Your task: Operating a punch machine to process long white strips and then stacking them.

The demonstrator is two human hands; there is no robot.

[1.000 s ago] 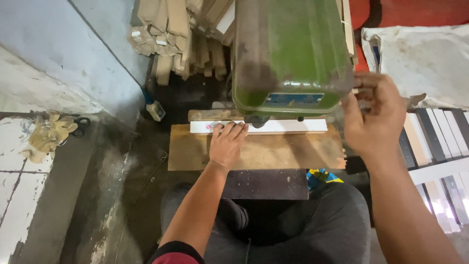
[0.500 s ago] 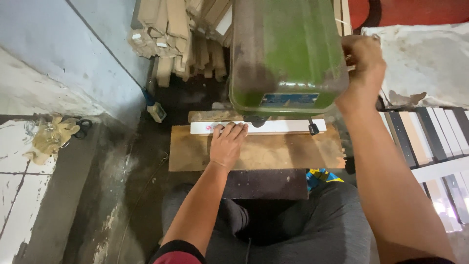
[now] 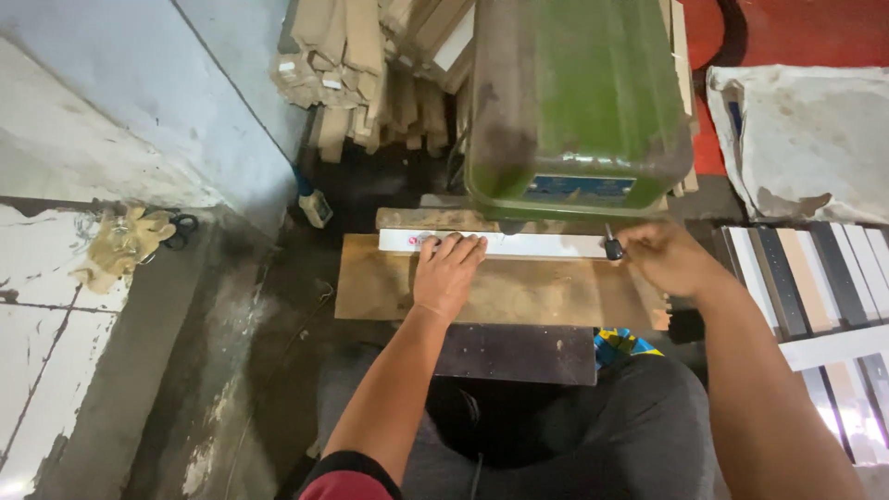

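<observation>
The white strip [image 3: 500, 243] at the wooden board's [image 3: 500, 292] far edge is pressed flat by the open left hand [image 3: 447, 273]; the black-knobbed lever [image 3: 612, 246] is gripped by the closed right hand [image 3: 669, 257].

My left hand [image 3: 446, 276] rests on a white strip [image 3: 519, 244] lying over a tan wooden board [image 3: 519, 292], under a green machine head [image 3: 579, 102] with a blue plate. My right hand [image 3: 669, 256] grips a black-knobbed lever [image 3: 612, 248]; beside me lie white, black and beige slats [image 3: 815, 278].
</observation>
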